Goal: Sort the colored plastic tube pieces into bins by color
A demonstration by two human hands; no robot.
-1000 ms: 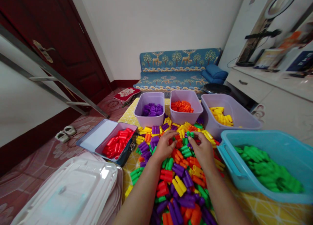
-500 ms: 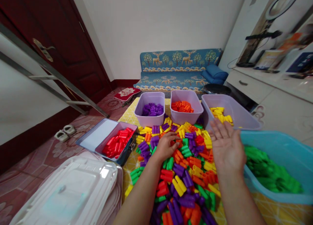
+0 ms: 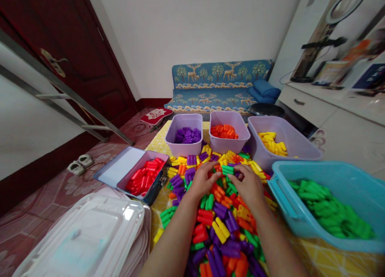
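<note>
A mixed heap of plastic building blocks (image 3: 221, 229), shaped like joined tubes in red, yellow, green, purple and orange, covers the middle of the table. My right hand (image 3: 248, 185) is over the far part of the heap, with thumb and fingers pinching a green block (image 3: 227, 170). Just left of it, my left hand (image 3: 204, 181) is curled palm down, and an orange block (image 3: 217, 169) shows between its thumb and fingers. The two hands' fingertips nearly meet. Parts of the heap are hidden under both hands and forearms.
Behind the heap are lilac bins with purple (image 3: 184, 150), orange (image 3: 229, 145) and yellow blocks (image 3: 285, 148). A turquoise tub (image 3: 284, 200) at right holds green blocks; an open case (image 3: 112, 168) at left holds red ones. Stacked white lids (image 3: 81, 229) lie front left.
My right hand, open and palm up beside the turquoise tub before, has swung left over the heap and now pinches a green block. My left hand has stayed nearly in place.
</note>
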